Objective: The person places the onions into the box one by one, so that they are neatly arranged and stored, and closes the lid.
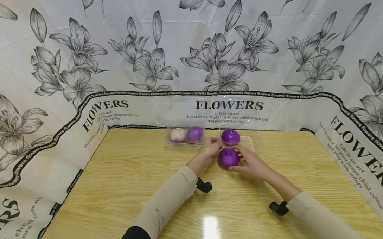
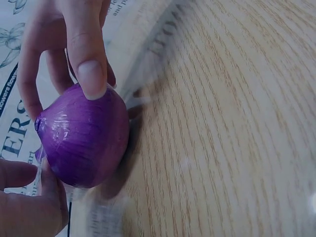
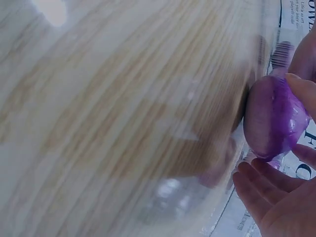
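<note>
In the head view my right hand grips a purple onion, with the thumb on the near side and the other fingers beyond. The left wrist view shows that onion from the side, its pointed end towards the wall. My left hand, just left of the onion, pinches a clear plastic edge, apparently the rim of the clear plastic box. Inside that box, behind the held onion, sits a second purple onion. How far the box lid stands open is hard to tell.
Left of my hands stands another clear plastic box holding a pale onion and a purple onion. A flower-printed cloth wall rises right behind the boxes. The wooden table extends towards me.
</note>
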`<state>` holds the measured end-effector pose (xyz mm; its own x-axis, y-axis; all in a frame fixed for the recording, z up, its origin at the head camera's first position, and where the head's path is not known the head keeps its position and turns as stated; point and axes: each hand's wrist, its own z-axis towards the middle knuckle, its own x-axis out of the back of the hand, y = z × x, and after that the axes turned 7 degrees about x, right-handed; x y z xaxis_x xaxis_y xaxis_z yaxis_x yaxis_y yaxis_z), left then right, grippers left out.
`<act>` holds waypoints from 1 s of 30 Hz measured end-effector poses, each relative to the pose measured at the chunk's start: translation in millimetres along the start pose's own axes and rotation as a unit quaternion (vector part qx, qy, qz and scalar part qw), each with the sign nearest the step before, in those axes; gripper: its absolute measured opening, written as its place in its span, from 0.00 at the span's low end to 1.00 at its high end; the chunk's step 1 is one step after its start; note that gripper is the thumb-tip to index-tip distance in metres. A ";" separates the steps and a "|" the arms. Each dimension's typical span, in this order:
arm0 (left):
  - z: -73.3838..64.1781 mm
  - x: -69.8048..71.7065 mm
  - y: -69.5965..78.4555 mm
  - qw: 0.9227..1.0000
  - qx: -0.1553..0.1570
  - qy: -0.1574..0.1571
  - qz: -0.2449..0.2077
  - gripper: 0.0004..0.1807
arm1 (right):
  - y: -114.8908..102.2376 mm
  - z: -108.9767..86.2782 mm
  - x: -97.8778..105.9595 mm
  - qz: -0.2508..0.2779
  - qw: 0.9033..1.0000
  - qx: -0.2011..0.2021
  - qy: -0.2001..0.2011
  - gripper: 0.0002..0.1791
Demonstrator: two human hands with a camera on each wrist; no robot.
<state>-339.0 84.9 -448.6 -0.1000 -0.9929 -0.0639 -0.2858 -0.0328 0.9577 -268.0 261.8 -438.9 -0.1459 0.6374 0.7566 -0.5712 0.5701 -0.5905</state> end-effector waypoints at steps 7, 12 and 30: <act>-0.3 0.8 -0.5 1.000 0.004 -0.002 0.002 0.22 | 3.9 1.5 -4.1 -0.010 1.000 -0.018 -0.002 0.43; -0.9 1.3 0.3 1.000 0.004 0.000 0.004 0.21 | 3.5 2.5 -4.8 -0.008 0.999 -0.032 0.000 0.41; -1.3 1.0 1.0 1.000 0.015 0.001 0.000 0.22 | 0.6 4.5 -3.7 -0.028 0.999 -0.024 -0.007 0.41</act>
<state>-338.2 83.7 -447.4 -0.0981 -0.9931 -0.0643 -0.3139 -0.0305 0.9490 -271.5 257.5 -440.8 -0.1258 0.5975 0.7919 -0.5387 0.6291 -0.5603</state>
